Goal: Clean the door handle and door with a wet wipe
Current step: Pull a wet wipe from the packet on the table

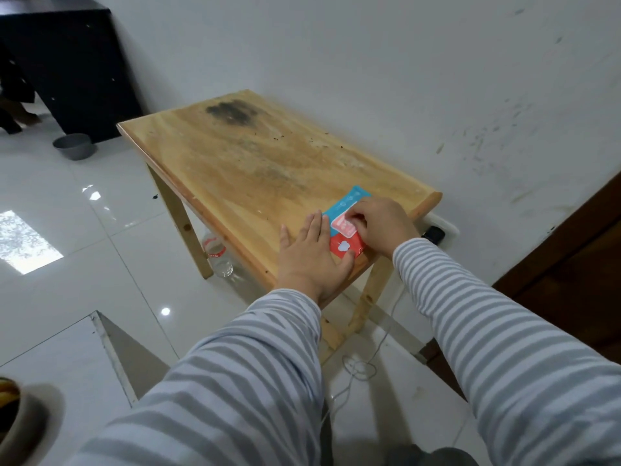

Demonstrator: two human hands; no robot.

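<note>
A blue and red wet wipe pack [346, 210] lies flat on the near right corner of a wooden table [242, 163]. My left hand [311, 255] lies flat with straight fingers on the table and against the pack's left edge, its thumb on the red end. My right hand [379, 225] sits on top of the pack with curled fingertips pinching at the pale flap in its middle. A dark brown door [584, 264] shows at the right edge; its handle is out of view.
The table stands against a scuffed white wall. Under it stand a plastic bottle [220, 255] and a white cable [359, 364] running to a power strip [437, 232]. A grey bowl [74, 146] and a dark cabinet [67, 62] are at far left on the glossy tiled floor.
</note>
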